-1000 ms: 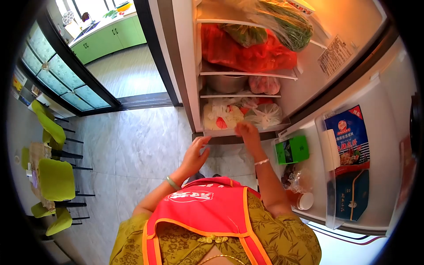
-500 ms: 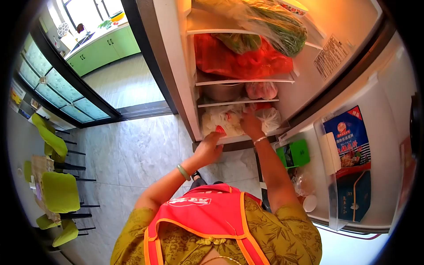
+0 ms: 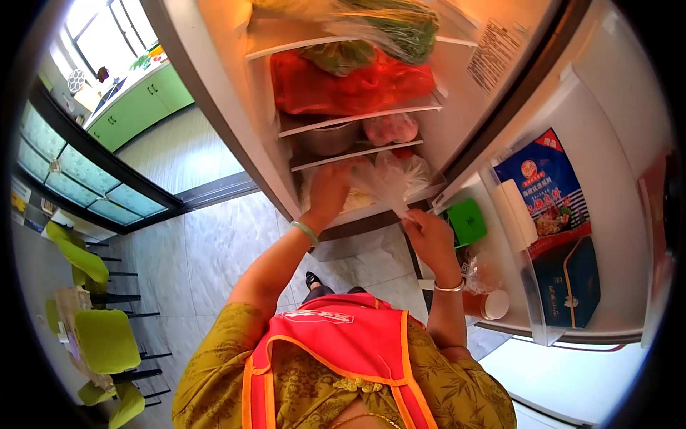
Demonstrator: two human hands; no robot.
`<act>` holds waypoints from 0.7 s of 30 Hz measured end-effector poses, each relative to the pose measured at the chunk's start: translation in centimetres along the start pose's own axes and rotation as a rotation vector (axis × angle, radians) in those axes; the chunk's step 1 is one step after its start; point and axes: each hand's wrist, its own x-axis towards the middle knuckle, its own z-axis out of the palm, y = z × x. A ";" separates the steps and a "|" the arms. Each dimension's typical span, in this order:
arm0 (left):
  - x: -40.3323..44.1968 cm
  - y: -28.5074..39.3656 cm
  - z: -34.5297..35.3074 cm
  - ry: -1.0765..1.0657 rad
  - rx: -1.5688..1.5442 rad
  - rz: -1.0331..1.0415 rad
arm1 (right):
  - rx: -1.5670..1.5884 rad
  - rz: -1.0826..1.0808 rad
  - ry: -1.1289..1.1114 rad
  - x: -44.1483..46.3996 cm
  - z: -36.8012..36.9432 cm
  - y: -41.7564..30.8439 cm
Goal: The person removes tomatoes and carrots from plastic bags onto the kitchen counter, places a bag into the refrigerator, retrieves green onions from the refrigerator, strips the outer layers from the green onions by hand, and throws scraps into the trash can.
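Note:
My right hand (image 3: 431, 239) pinches the gathered end of a clear plastic bag (image 3: 389, 182) in front of the fridge's lowest compartment. The bag stretches up and left from those fingers toward my left hand (image 3: 330, 194). That hand reaches into the compartment over pale bagged food (image 3: 357, 201), its fingertips at the bag's left side. Its fingers are blurred and partly hidden, so their grip is unclear. Another white plastic bag (image 3: 418, 174) lies at the compartment's right side.
Above, a metal pot (image 3: 329, 139) and a bag of pinkish round items (image 3: 390, 129) share a shelf. A red bag (image 3: 350, 84) fills the shelf over them. The open fridge door at right holds a green box (image 3: 466, 222) and a blue food packet (image 3: 544, 187).
My right hand has drawn back from the compartment, pulling the clear bag outward. My left hand has moved forward into the compartment. The view has shifted to the right.

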 end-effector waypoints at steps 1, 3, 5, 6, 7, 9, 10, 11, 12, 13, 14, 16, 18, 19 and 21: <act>0.0 0.0 -0.5 -0.009 -0.003 0.007 | 0.000 0.010 0.006 -0.1 -0.2 0.1; -0.1 -0.5 -1.4 0.042 0.171 0.087 | 0.101 0.068 0.084 0.5 -0.6 0.0; 0.1 -1.5 -1.1 0.183 0.206 0.160 | 0.106 0.063 0.099 2.2 -1.2 -0.6; 0.3 -2.1 -1.0 0.332 0.238 0.232 | 0.105 0.049 0.113 3.5 -1.4 -1.0; 0.3 -2.5 -1.0 0.326 0.244 0.234 | 0.145 0.025 0.149 4.9 -1.4 -1.5; 0.5 -3.2 -1.2 0.210 0.039 0.053 | 0.223 -0.033 0.186 7.8 -1.4 -2.8; 1.0 -2.9 -1.5 0.208 0.046 0.056 | 0.260 -0.066 0.187 9.2 -1.4 -3.4; 1.5 -2.6 -1.7 0.242 -0.075 -0.092 | 0.267 -0.066 0.190 10.8 -1.1 -3.6; 1.9 -2.4 -1.9 0.276 -0.196 -0.244 | 0.277 -0.133 0.211 12.2 -0.7 -3.5; 2.1 -2.6 -1.9 0.274 -0.191 -0.244 | 0.285 -0.201 0.230 12.9 -0.2 -3.4; 2.4 -3.0 -1.8 0.300 -0.240 -0.227 | 0.290 -0.204 0.231 13.2 0.1 -3.1; 3.0 -3.7 -1.9 0.332 -0.284 -0.204 | 0.308 -0.362 0.374 13.7 0.3 -3.3; 3.3 -4.3 -1.9 0.316 -0.265 -0.241 | 0.408 -0.319 0.429 11.9 -0.2 -4.2; 3.2 -4.1 -2.1 0.321 -0.262 -0.244 | 0.505 -0.268 0.481 10.3 -0.3 -4.7; 3.3 -3.3 -2.7 0.308 -0.358 -0.232 | 0.579 -0.102 0.241 7.0 0.4 -5.1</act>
